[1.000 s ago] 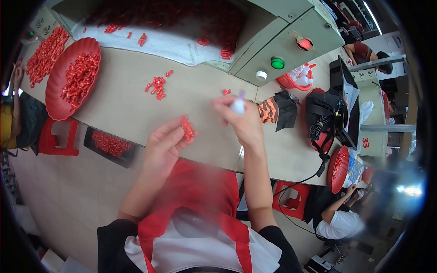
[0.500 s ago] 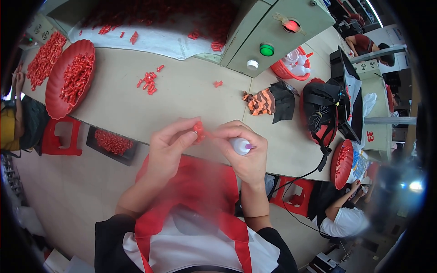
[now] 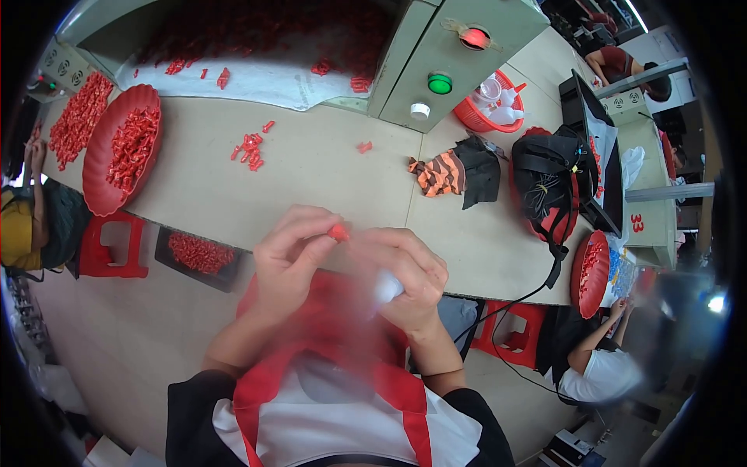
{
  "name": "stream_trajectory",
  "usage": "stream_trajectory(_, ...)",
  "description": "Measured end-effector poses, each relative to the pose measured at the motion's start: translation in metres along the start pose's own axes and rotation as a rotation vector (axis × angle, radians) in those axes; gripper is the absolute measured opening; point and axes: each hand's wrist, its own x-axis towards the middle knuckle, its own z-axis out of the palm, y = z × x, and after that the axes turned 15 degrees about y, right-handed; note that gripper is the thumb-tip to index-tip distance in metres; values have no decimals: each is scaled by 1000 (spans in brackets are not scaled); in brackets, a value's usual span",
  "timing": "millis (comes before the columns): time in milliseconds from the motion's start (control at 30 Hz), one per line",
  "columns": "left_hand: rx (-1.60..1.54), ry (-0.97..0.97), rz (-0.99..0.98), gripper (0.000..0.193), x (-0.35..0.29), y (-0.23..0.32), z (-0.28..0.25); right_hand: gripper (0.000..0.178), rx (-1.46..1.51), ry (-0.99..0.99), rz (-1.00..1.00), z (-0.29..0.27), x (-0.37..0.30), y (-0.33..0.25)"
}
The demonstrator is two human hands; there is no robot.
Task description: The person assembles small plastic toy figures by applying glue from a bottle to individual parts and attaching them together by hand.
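Above the table's near edge, my left hand (image 3: 292, 253) pinches a small red plastic piece (image 3: 338, 232) between thumb and fingertips. My right hand (image 3: 408, 272) is closed round a small white squeeze bottle (image 3: 387, 287), which is blurred, its tip not readable. The right fingertips are close to the red piece; a smear hides whether they touch it. Farther up the table lie a loose cluster of red pieces (image 3: 250, 151) and a single red piece (image 3: 364, 146).
A grey-green machine (image 3: 459, 58) with buttons stands at the back, red pieces inside. Left are a red bowl (image 3: 89, 183) of pieces and a black bin (image 3: 226, 278) below. Right lie a patterned cloth (image 3: 442, 174), a red basket (image 3: 475, 117) and black straps (image 3: 545, 167). People sit either side.
The bottle in my right hand has swung down toward me, and its purple tip no longer shows. My left hand still pinches a red piece. The whole view has shifted slightly.
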Motion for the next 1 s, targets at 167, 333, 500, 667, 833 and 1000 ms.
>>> stream_trajectory(167, 73, -31, 61, 23, 0, 3, -3, 19, 70, -64, 78, -4, 6, 4)
stream_trajectory(333, 116, -41, 51, 22, -1, 3, -4, 19, 71, -62, 1, -4, 5, 9)
stream_trajectory(500, 4, -55, 76, 21, 0, -8, -8, 26, 3, -74, -141, -5, -4, 7)
stream_trajectory(667, -54, -75, 47, 16, -3, -18, -15, 30, -50, -68, -249, -3, -13, 1)
stream_trajectory(833, -88, -75, 59, 15, -5, -19, -18, 29, -62, -66, -265, -3, -14, -2)
stream_trajectory(1000, -92, -76, 57, 17, -4, -18, -18, 28, -64, -61, -275, -2, -14, -1)
